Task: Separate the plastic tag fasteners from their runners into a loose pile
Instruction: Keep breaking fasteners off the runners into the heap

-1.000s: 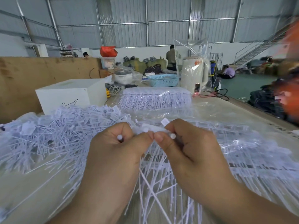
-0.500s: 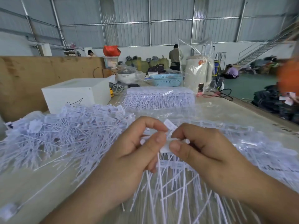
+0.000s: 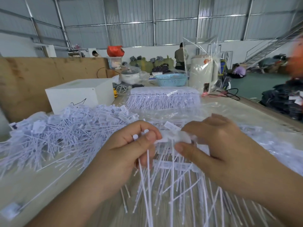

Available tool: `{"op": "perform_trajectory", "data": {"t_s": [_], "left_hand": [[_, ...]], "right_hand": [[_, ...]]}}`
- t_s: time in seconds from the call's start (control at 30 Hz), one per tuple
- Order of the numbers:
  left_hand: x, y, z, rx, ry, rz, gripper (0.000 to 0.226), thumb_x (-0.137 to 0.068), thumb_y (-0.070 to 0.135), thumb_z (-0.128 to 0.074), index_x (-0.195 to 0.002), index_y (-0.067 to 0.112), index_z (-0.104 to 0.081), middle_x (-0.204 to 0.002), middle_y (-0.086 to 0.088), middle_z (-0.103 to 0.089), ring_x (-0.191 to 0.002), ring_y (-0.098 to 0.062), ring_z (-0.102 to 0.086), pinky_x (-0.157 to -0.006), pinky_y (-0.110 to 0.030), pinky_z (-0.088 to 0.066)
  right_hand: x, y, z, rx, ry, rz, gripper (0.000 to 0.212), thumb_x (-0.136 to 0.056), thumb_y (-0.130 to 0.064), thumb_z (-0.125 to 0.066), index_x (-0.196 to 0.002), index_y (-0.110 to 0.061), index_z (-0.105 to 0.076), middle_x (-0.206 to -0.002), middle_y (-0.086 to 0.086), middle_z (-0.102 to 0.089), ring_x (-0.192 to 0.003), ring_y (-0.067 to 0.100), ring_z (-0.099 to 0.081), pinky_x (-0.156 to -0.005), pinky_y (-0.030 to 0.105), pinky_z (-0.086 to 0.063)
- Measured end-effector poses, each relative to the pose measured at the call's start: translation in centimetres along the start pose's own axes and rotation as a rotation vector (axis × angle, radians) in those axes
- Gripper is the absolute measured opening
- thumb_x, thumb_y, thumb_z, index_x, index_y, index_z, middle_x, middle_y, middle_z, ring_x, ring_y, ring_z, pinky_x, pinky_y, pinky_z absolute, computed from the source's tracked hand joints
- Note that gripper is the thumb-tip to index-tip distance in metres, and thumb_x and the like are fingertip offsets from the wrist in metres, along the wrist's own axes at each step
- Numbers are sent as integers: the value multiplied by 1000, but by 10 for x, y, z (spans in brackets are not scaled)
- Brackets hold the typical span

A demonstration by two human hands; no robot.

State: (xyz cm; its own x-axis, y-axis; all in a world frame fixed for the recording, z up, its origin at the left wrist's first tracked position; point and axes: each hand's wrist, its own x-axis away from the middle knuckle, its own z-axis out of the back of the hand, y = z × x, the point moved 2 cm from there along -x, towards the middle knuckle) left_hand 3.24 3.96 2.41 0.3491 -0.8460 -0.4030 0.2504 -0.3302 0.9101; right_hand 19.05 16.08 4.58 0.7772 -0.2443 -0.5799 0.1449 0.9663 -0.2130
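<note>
Head view. Both hands were raised over the surface [image 3: 246, 112], working one bundle [image 3: 172, 138] of fasteners between them. The left hand [image 3: 131, 154] was closed in a pinch on the bundle's left end, thumb pressed over the top, with several stems [image 3: 148, 190] hanging straight down below that grip. The right hand [image 3: 218, 145] was closed on the bundle's right end, thumb under and fingers [image 3: 218, 122] curled over; this part was blurred, so the exact hold on the runner could not be read. The two grips sat close together, almost touching.

Left of the left grip lay the loose pile [image 3: 65, 133], well apart from the hands. Beyond both grips lay a bagged batch [image 3: 164, 99], unopened so far as could be seen.

Judgement: the step in hand was the breaking of fasteners from the runner. The task appeared far from complete, given the stock beyond. The next move would call for a twist or pull between the grips, then a drop toward the pile.
</note>
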Motion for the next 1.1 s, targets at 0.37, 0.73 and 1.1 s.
{"op": "perform_trajectory", "data": {"t_s": [0.37, 0.73, 1.1], "left_hand": [[7, 10, -7, -79, 54, -114, 36, -56, 31, -81, -47, 26, -46, -49, 4, -36, -49, -15, -35, -51, -20, -31], [9, 6, -29, 69, 436, -133, 39, -57, 36, -80, -49, 27, -42, -50, 2, -34, -50, -33, -29, -54, -27, -33], [4, 1, -9, 81, -82, -34, 30, -54, 16, -76, -81, 30, -70, -72, 7, -68, -60, -7, -60, -54, -14, -46]], "right_hand": [[2, -6, -6, -345, -6, -25, 28, -87, -49, -57, -70, -27, -52, -51, -13, -46, -44, 8, -44, -43, 16, -24], [7, -27, -24, -357, 328, -167, 37, -90, -54, -53, -70, -23, -45, -50, -8, -44, -40, 11, -36, -39, 19, -24], [5, -11, -15, -677, -117, -39, 27, -83, -55, -60, -102, -38, -55, -65, 12, -59, -47, 21, -43, -46, 35, -31]]}}
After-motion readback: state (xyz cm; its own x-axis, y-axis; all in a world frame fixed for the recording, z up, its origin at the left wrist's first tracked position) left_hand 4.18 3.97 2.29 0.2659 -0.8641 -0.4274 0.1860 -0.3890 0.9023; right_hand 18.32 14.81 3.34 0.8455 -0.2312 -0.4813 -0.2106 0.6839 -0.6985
